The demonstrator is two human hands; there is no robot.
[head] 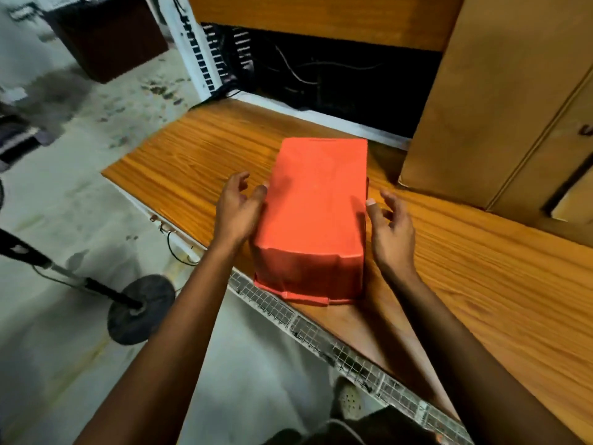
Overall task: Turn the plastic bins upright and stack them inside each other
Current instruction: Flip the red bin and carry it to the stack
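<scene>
The red bin (313, 216) lies upside down on the wooden counter (465, 268), near its front edge. The left hand (239, 207) and right hand (390, 226) sit at its two sides, fingers spread wide, holding nothing yet. I think the flipping step is just starting. Next they must squeeze the sides and turn it over.

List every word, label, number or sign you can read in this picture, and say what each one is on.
None can be read.
Red bin: upside down on the wooden table, its flat bottom facing up; a faint moulded line near its far edge is too blurred to read.
Wooden cabinet: no text shows.
Left hand and right hand: nothing written on them.
</scene>
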